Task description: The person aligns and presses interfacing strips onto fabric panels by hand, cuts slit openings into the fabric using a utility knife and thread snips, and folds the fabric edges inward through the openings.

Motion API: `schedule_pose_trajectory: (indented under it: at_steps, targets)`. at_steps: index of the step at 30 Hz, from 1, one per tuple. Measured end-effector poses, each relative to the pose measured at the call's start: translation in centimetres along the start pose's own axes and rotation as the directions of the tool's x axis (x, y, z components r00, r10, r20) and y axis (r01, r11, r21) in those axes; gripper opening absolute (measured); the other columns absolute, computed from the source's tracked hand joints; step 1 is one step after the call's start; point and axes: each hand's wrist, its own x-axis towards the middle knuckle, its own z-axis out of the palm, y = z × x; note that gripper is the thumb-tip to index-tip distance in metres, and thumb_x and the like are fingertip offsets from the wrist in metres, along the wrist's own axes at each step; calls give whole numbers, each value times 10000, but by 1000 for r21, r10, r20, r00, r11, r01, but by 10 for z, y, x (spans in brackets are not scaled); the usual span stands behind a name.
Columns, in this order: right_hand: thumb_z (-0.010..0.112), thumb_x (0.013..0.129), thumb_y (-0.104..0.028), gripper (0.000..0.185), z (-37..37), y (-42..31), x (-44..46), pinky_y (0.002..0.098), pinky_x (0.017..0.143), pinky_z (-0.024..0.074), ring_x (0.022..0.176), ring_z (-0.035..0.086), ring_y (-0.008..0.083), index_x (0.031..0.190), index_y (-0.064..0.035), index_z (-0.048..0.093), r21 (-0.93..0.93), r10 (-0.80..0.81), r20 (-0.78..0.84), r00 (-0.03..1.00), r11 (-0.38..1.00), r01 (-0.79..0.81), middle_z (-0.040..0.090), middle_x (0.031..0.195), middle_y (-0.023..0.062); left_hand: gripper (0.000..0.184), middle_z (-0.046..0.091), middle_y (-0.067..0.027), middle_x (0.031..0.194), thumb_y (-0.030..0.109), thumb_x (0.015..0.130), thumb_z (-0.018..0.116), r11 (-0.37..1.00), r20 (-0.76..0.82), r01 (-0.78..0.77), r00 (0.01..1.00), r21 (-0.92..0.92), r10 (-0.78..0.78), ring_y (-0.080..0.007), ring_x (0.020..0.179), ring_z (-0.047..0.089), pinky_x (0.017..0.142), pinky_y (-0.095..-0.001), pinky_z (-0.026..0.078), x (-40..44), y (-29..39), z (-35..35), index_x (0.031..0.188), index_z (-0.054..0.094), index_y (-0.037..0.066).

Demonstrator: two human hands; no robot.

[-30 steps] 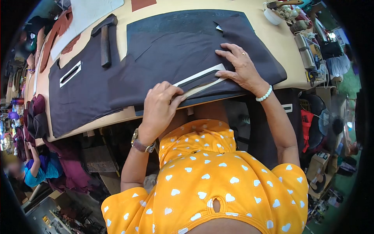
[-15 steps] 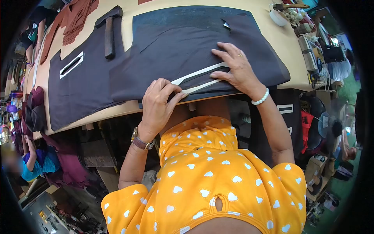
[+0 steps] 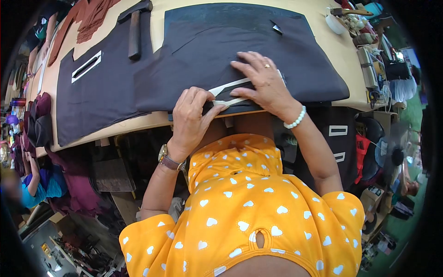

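Note:
A dark brown fabric panel (image 3: 198,60) lies over the near edge of the table. Near that edge, a long slot in it is bordered by white strips (image 3: 226,86). My left hand (image 3: 187,120) is closed, with thumb and fingertips pinching the border at the slot's left end. Spread over the slot's right part is my right hand (image 3: 267,87). Its thumb rests by the lower strip and its fingers lie on the panel above; they hide the right end of the slot.
A hammer (image 3: 134,37) lies on another dark fabric piece (image 3: 106,97) with a white-framed slot (image 3: 86,67). Beneath the panel is a dark board (image 3: 230,16). A small shiny-tipped tool (image 3: 277,28) rests near it. A brush (image 3: 350,12) sits at the back right.
My right hand has slid left along the slot, closer to my left hand. My left hand keeps its pinch at the left end. The view has shifted slightly.

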Motion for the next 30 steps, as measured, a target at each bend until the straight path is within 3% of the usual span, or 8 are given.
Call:
schedule_pose_trajectory:
  at_steps: [12, 18, 19, 20, 22, 24, 26, 30]
  targets:
    - [669, 741, -372, 574, 13, -16, 8, 467, 1031, 270, 1239, 376, 326, 1210, -88, 499, 113, -131, 17, 991, 985, 128, 444, 1292, 134, 316, 560, -90, 765, 162, 648, 784, 999, -14, -32, 999, -7, 32, -259, 712, 542, 631, -342, 448, 1, -5, 0, 818, 551, 32]
    - [747, 649, -416, 772, -10, 2, 11, 486, 1078, 190, 1303, 287, 374, 1270, -60, 459, 415, -220, 197, 955, 902, 122, 381, 1362, 179, 468, 574, -80, 769, 248, 601, 829, 998, 99, -25, 995, -65, 31, -224, 717, 561, 657, -309, 466, 6, -3, -16, 901, 547, 27]
    - [756, 653, -396, 755, -17, 7, 17, 448, 1075, 230, 1288, 326, 357, 1259, -44, 474, 504, -219, 224, 950, 860, 79, 402, 1345, 192, 471, 582, -80, 776, 247, 607, 829, 989, 181, 73, 982, -130, -49, -215, 713, 565, 659, -302, 467, 12, -3, -21, 913, 548, 25]
    - [740, 700, -323, 635, -25, 11, 24, 380, 1004, 362, 1180, 471, 313, 1209, -15, 519, 582, -130, 233, 964, 813, -31, 505, 1246, 191, 475, 590, -80, 783, 247, 612, 829, 968, 263, 171, 958, -186, -119, -207, 710, 568, 660, -295, 469, 20, -1, -29, 924, 550, 24]
    - [702, 752, -228, 492, -25, 27, 41, 322, 887, 459, 1026, 581, 259, 1157, 10, 556, 740, 134, 318, 938, 583, -334, 591, 1127, 163, 449, 613, -83, 807, 251, 656, 809, 932, 352, 309, 908, -191, -229, -182, 696, 575, 661, -278, 470, 37, -4, -38, 942, 558, 11]
    - [648, 806, -129, 351, -23, 41, 68, 280, 798, 482, 910, 585, 177, 1118, 15, 576, 483, 252, 178, 951, 820, -308, 605, 1051, 120, 408, 610, -100, 808, 255, 693, 777, 984, 181, 177, 969, -34, -168, -200, 720, 586, 678, -293, 475, 60, -16, -36, 932, 566, -1]
    - [679, 778, -161, 363, -4, 58, 93, 310, 770, 489, 845, 602, 222, 1081, 18, 589, 395, 192, 11, 981, 901, -180, 621, 994, 141, 379, 619, -156, 888, 247, 726, 743, 993, 45, 75, 996, 92, -80, -276, 828, 609, 734, -344, 477, 84, -41, -26, 961, 580, -3]
    - [711, 724, -169, 372, 17, 58, 138, 335, 750, 484, 808, 612, 263, 1026, 23, 608, 258, 142, 112, 983, 951, -167, 641, 908, 153, 410, 600, -150, 1032, 255, 725, 739, 971, 22, 10, 1000, 238, -16, -294, 1012, 554, 862, -369, 437, 120, -79, -6, 1014, 578, 12]
